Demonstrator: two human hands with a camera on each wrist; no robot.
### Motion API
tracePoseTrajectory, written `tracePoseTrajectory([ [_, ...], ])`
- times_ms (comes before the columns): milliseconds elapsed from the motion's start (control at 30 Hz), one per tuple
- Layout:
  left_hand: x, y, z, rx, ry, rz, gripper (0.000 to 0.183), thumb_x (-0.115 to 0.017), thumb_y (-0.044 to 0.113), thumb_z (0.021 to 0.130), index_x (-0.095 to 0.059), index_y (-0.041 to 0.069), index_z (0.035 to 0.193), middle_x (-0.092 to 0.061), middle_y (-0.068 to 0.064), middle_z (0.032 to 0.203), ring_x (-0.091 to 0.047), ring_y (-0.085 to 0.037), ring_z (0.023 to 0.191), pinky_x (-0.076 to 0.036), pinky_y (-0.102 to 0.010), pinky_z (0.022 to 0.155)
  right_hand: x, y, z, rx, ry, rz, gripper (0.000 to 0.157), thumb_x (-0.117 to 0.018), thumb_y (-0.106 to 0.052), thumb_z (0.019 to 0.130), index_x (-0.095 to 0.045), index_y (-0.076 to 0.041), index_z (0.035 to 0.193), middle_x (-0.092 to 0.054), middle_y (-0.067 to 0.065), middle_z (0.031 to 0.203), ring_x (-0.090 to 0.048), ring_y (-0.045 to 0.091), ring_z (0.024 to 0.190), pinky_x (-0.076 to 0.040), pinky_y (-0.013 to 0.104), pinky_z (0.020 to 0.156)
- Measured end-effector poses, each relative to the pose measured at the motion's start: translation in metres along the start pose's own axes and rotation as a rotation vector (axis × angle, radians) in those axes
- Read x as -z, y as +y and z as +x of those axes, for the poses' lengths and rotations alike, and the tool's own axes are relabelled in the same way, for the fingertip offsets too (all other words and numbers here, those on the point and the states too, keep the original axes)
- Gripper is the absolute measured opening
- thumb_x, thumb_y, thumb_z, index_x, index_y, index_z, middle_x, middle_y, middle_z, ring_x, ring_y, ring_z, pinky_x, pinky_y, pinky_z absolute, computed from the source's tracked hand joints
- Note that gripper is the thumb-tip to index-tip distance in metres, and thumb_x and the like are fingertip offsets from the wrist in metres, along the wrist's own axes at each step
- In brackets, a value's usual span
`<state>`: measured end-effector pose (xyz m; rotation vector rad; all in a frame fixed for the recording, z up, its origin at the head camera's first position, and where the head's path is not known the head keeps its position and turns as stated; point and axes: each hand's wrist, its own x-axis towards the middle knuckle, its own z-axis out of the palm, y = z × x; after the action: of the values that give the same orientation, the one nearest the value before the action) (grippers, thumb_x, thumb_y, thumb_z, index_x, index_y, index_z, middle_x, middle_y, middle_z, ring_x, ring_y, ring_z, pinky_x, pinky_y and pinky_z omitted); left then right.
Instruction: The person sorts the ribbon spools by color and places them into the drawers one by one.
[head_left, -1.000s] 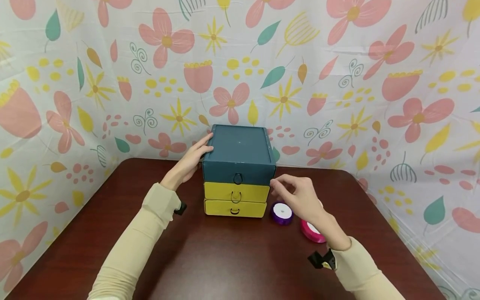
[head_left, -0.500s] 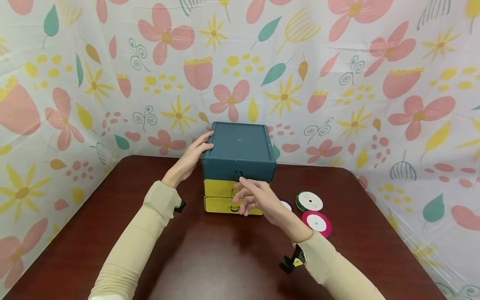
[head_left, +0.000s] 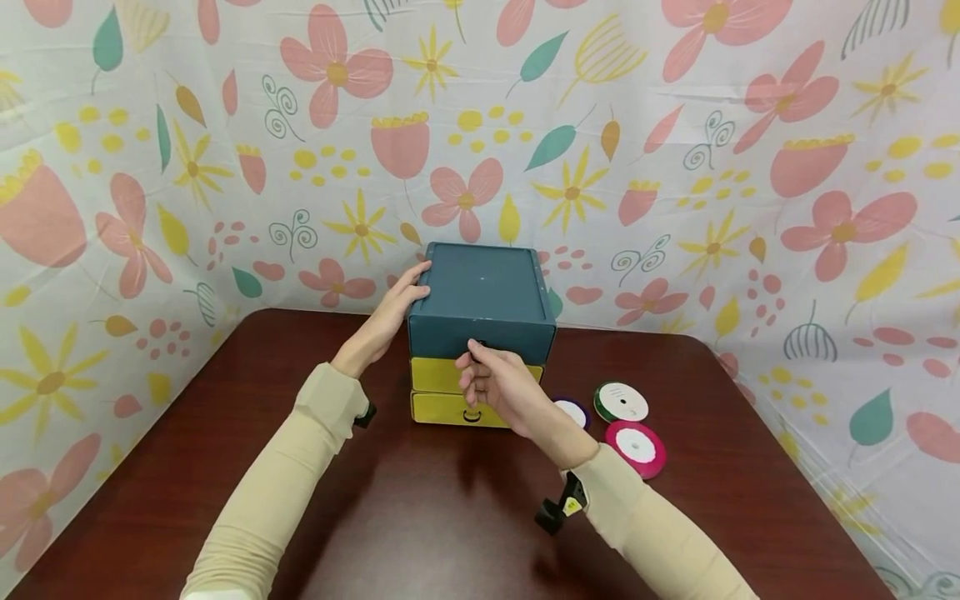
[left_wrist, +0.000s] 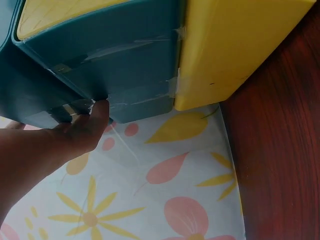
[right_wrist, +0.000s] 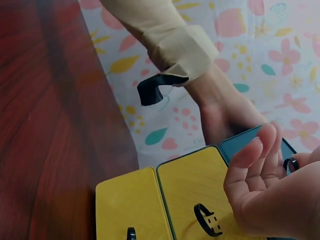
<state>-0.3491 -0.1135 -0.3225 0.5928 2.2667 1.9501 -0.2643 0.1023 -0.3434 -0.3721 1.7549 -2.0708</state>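
Observation:
A small drawer cabinet stands on the table, with a dark teal top drawer [head_left: 442, 337] above a yellow middle drawer [head_left: 432, 375] and a yellow bottom drawer [head_left: 438, 408]. My left hand [head_left: 382, 321] rests along the cabinet's upper left edge, its fingers extended; in the left wrist view its thumb [left_wrist: 101, 117] touches the teal side. In front of the cabinet, my right hand [head_left: 506, 387] pinches the black ring handle [right_wrist: 285, 166] of the top drawer between thumb and index finger. Its other fingers are loosely bent. All drawers look closed.
To the cabinet's right lie three ribbon spools: a purple one [head_left: 573, 410] partly behind my right wrist, a green one [head_left: 622, 402] and a pink one [head_left: 636, 447]. Behind the dark brown table [head_left: 435, 517] hangs a floral cloth [head_left: 660, 167].
My right hand has left the spools at the right and moved left to the top drawer's handle. The left hand has stayed on the cabinet.

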Motion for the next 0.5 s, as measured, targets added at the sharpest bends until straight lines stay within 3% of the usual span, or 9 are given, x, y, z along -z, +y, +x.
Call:
tracePoseTrajectory([
  [267, -0.001, -0.002, 0.0, -0.012, 0.016, 0.022, 0.06, -0.038, 0.042, 0.098, -0.018, 0.033, 0.155, -0.005, 0.001, 0.164, -0.007, -0.026, 0.151, -0.013, -0.056, 0.118, -0.001, 0.001, -0.004, 0.013, 0.023, -0.021, 0.033, -0.043, -0.033, 0.103, -0.054, -0.006, 0.087, -0.058, -0.004, 0.066, -0.052, 0.013, 0.065, -0.047, 0.027, 0.073],
  [500, -0.001, -0.001, 0.0, -0.006, 0.012, 0.041, 0.057, -0.036, 0.042, 0.101, -0.018, 0.035, 0.154, -0.003, 0.007, 0.164, -0.002, -0.021, 0.152, -0.009, -0.055, 0.119, -0.001, 0.002, -0.01, 0.019, 0.01, -0.042, 0.035, -0.044, -0.036, 0.102, -0.055, -0.007, 0.086, -0.058, -0.004, 0.065, -0.053, 0.013, 0.066, -0.047, 0.028, 0.075],
])
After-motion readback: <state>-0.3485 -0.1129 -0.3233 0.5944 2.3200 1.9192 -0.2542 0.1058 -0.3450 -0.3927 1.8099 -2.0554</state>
